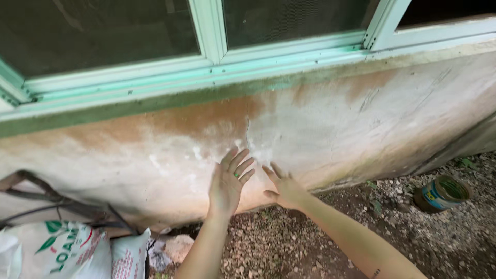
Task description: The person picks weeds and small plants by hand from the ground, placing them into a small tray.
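Wall (330, 124) | two open hands: left hand (227, 186), right hand (285, 190) | one can (442, 194)

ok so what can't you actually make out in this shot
Head view only:
- Palms of the left hand and right hand: turned to the stained wall, so contact cannot be told.
- Behind the window: glass too dark.
- White sacks: cut off by the bottom-left edge.
- Inside the tin can: too small.
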